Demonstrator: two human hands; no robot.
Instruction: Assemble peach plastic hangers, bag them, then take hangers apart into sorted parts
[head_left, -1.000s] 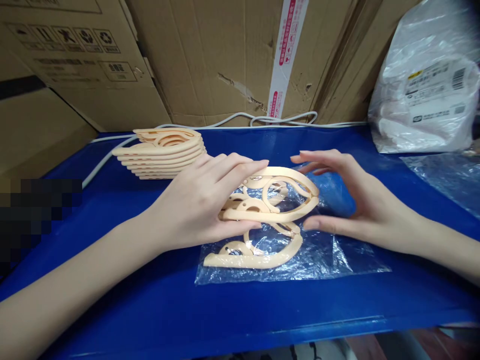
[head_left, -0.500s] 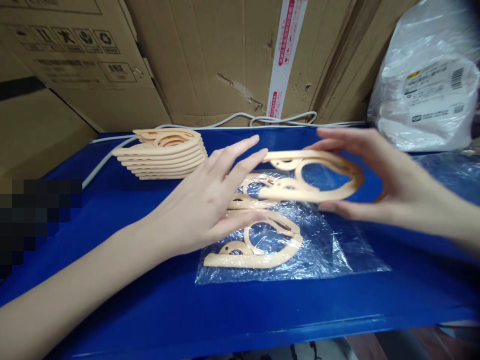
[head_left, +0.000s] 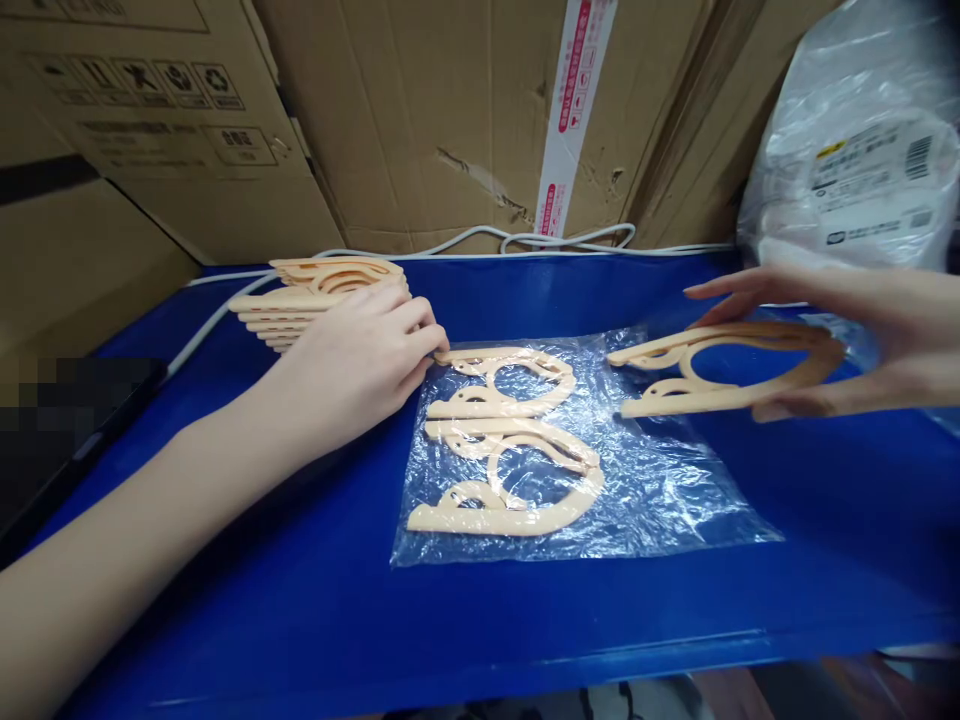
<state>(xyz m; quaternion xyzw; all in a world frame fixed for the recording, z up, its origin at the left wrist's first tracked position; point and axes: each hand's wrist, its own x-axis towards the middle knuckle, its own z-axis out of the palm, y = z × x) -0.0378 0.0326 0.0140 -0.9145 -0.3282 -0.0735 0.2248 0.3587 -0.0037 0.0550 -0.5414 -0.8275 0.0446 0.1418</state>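
My right hand [head_left: 862, 330] holds a peach plastic hanger piece [head_left: 727, 370] between thumb and fingers, lifted above the blue table at the right. My left hand [head_left: 360, 360] is curled, its fingertips pinching the left tip of another peach piece [head_left: 499, 385] that lies on a clear plastic bag [head_left: 660, 500]. A further peach piece [head_left: 517, 480] lies just in front of it on the same bag. A stack of several identical pieces [head_left: 322, 295] sits behind my left hand.
The blue table [head_left: 300, 600] ends in a front edge close to me. Cardboard boxes [head_left: 420, 110] wall off the back, with a white cable [head_left: 570, 240] along their base. A white plastic-wrapped package [head_left: 855, 170] stands at back right. A dark object [head_left: 67, 440] lies at left.
My right hand carried the top peach piece up and away to the right. My left hand let go of it, dropped and closed its fingers on the tip of the piece lying on the bag.
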